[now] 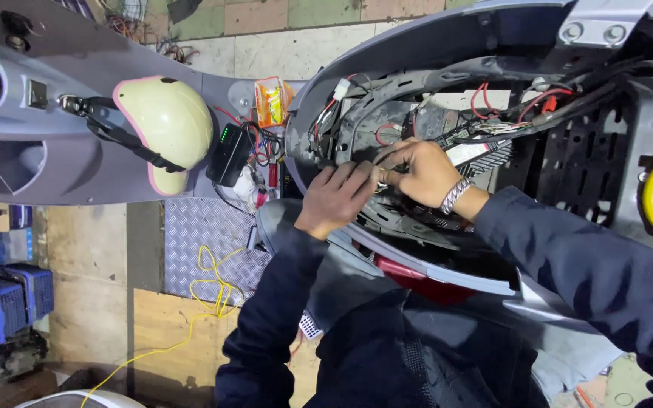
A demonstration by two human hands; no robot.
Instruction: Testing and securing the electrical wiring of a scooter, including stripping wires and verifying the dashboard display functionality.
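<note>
Left hand (335,198) and right hand (419,170) together, fingers curled, fingertips touching.

A single head-worn camera looks steeply down from above the person's own shoulders; it faces the opened scooter body (447,91) at centre and right, close in, with both sleeves rising from the near edge; the floor (92,302) falls away at near left; no second view shares the scene.
</note>
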